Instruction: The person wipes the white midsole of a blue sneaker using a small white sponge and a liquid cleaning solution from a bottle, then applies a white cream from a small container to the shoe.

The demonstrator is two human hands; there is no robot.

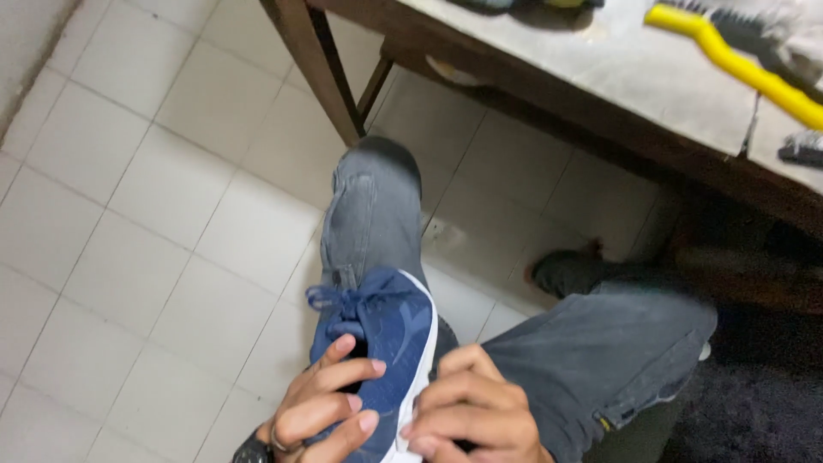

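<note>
Both hands on a blue shoe point(390, 343), held over the lap at bottom centre. Left hand point(321, 403) wraps the shoe's upper side, fingers curled around it, one tucked at the opening; ring on a finger, dark watch point(254, 449) at the wrist. Right hand point(467, 416) clamps the white sole edge, fingers bent and knuckles up. Shoe points away from the person, laces point(343, 298) at the far end, loose and bunched. It rests against the left knee of grey jeans point(373, 210); right leg runs off to the right. Under that: pale tiled floor point(154, 214). Dark rug point(754, 403) at lower right. Further back, a wooden table point(600, 60) with a pale worn top, leg coming down just beyond the knee. On the table's right end, a brush point(737, 60) with yellow handle and dark bristles. Other items at the table edge too cropped to tell.
</note>
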